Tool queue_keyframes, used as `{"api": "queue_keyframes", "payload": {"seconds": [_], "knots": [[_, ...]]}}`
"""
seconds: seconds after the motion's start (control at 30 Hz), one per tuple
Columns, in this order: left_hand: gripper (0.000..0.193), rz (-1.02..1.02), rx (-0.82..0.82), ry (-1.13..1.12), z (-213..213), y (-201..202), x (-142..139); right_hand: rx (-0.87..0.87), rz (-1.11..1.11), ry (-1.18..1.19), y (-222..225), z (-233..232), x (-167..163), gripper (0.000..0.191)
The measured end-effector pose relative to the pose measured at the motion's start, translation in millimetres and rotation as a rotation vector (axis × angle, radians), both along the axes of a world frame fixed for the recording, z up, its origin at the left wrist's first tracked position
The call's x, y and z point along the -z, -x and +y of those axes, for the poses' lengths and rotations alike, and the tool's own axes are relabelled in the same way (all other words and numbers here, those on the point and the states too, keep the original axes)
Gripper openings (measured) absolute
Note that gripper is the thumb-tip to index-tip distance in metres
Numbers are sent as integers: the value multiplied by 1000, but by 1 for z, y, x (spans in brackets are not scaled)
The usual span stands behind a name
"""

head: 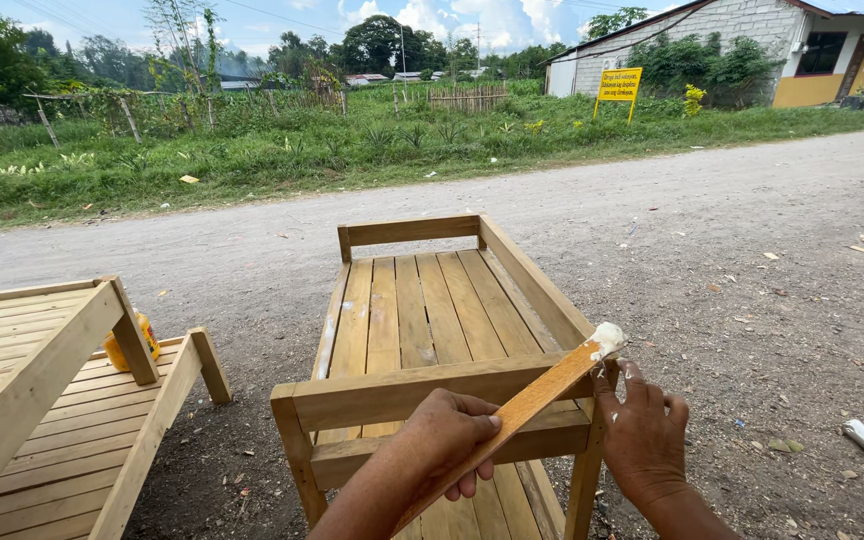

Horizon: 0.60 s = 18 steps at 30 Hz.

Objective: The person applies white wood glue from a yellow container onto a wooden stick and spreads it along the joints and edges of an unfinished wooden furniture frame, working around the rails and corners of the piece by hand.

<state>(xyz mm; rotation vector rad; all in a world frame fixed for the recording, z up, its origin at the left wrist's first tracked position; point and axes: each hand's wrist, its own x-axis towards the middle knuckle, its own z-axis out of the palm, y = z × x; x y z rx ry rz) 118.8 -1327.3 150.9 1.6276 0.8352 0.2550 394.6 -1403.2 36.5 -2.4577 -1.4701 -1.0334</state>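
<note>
My left hand (449,437) grips a flat wooden stick (532,402) that slants up to the right, with a lump of pale putty (607,337) on its tip. My right hand (644,432) is beside the stick, fingers spread and smeared with putty, resting against the upper right corner of a slatted wooden bench frame (422,385). The putty tip sits right at that corner, where the side rail meets the post.
A second slatted wooden piece (42,400) lies at the left with a yellow bottle (144,345) behind its leg. Gravel ground and a dirt road surround the work. A small metal can (863,435) lies at the right. Grass, a yellow sign and a house stand beyond.
</note>
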Motion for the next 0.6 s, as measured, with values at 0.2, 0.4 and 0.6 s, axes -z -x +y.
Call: {"api": "queue_keyframes", "payload": {"seconds": [0.2,0.4,0.6], "knots": [[44,56,-4,12,3,-3,5,75,40,42,0,7,10,46],[45,68,-29,20,8,5,10,-102,233,-218,1,9,22,54],[47,65,-5,-7,6,4,10,-108,332,-329,16,18,26,58]]}}
